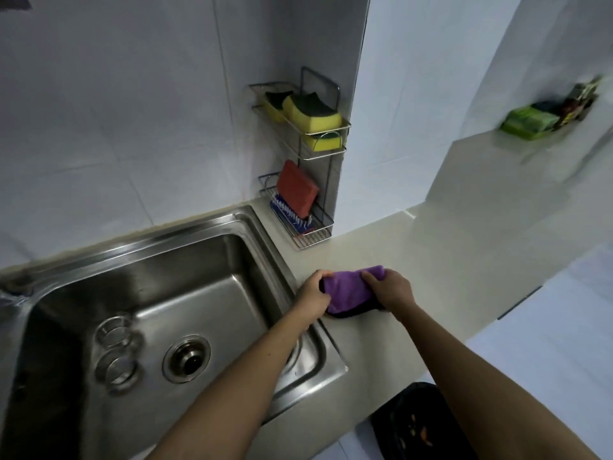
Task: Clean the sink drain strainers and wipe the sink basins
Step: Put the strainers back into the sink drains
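Observation:
A folded purple cloth (348, 288) with a dark underside lies on the pale counter just right of the steel sink basin (185, 270). My left hand (311, 295) grips the cloth's left end and my right hand (389, 290) grips its right end. At the bottom of the basin sits the round drain strainer (187, 358). Two clear glasses (114, 350) lie in the basin to the left of the drain.
A wire rack (308, 161) in the wall corner holds yellow sponges above and an orange sponge with a brush below. The pale counter (431, 260) stretches right. Green packets (530, 122) sit at the far right. A black bin (418, 423) stands on the floor below.

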